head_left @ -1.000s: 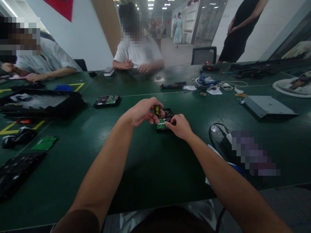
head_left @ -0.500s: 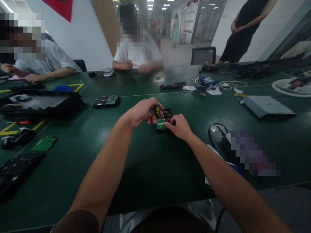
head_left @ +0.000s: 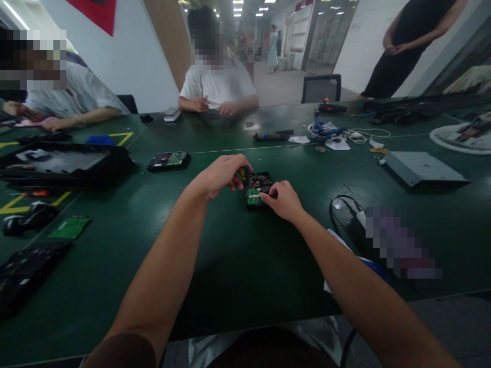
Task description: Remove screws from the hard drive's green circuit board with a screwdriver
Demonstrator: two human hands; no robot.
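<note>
A hard drive (head_left: 261, 179) with a green circuit board on its near part lies on the dark green table in front of me. My left hand (head_left: 226, 176) is closed around a black and yellow screwdriver handle (head_left: 244, 174) at the drive's left side. The screwdriver's tip is too small to make out. On the drive's right edge, my right hand (head_left: 283, 199) grips it between thumb and fingers, and the fingertips cover part of the board.
Another hard drive (head_left: 169, 160) lies beyond my left hand. At left are a black tray (head_left: 69, 163), a green circuit board (head_left: 70, 227) and a black panel (head_left: 28, 273). A grey metal box (head_left: 424, 168) and cables (head_left: 358, 135) lie right. People sit across the table.
My left hand has shifted slightly left with the screwdriver, which now tilts more and uncovers more of the drive. My right hand stays on the drive. The standing person has moved right.
</note>
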